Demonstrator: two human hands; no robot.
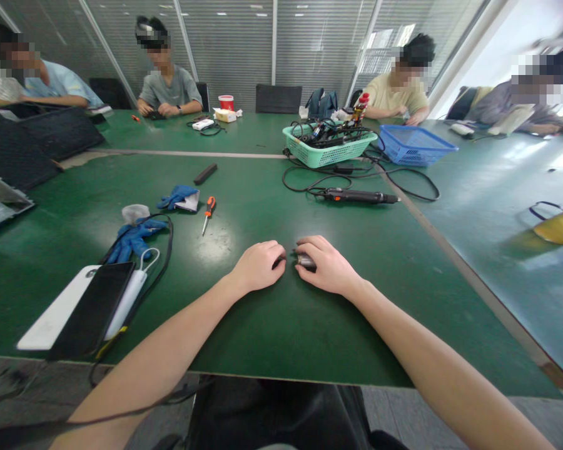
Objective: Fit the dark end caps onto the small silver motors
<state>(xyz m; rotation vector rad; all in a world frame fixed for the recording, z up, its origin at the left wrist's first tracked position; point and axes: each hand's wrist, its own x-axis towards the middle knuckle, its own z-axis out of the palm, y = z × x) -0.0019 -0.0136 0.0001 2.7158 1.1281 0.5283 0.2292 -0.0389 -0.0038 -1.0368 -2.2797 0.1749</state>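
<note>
My right hand (327, 264) rests low over the green table (385, 337), its fingers curled round a small silvery cylindrical part (306, 261), perhaps a little motor; its kind is not clear. A narrow tip of it points left. Just across from it, my left hand (259, 265) is closed, thumb and fingers curled together. Something small and dark shows in its grip, too hidden to name. A narrow gap separates the two hands. An orange-handled screwdriver (209, 212) lies beyond my left hand, and a black electric screwdriver (361, 197) lies beyond my right.
Phones (91, 306), a white power bank (126, 303), a cable and blue gloves (134, 240) lie left. A dark bar (205, 174) lies further back. A green basket (328, 150) of tools and a blue basket (415, 147) stand behind. Several people sit around the table.
</note>
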